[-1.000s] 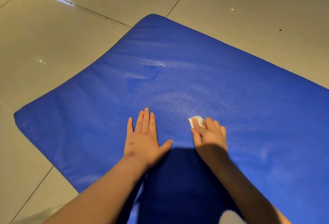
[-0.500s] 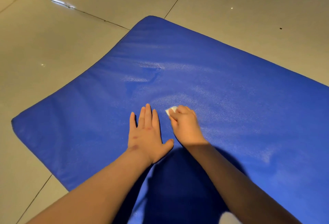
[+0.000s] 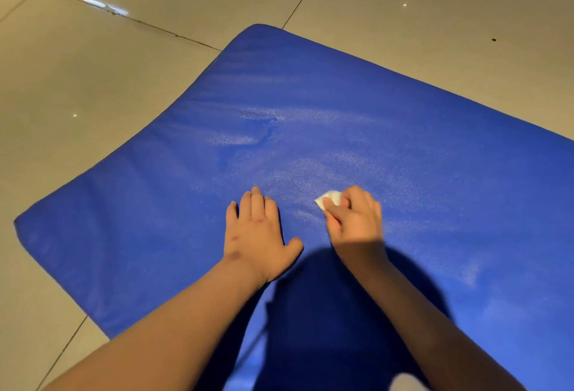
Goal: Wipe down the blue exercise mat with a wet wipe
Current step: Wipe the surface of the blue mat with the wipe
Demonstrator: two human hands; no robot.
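The blue exercise mat lies flat on the floor and fills most of the head view. My left hand presses flat on it, fingers straight and together, thumb out to the right. Just right of it, my right hand grips a small folded white wet wipe against the mat; only a corner of the wipe shows past my curled fingers. Damp, shiny streaks mark the mat beyond both hands.
Glossy beige floor tiles with dark grout lines surround the mat on the left and far sides. The mat's near-left corner is rounded. My shadow darkens the mat between my forearms.
My right hand slid the wipe left until it nearly touched my left hand, then back to the right. My left hand stayed pressed in place.
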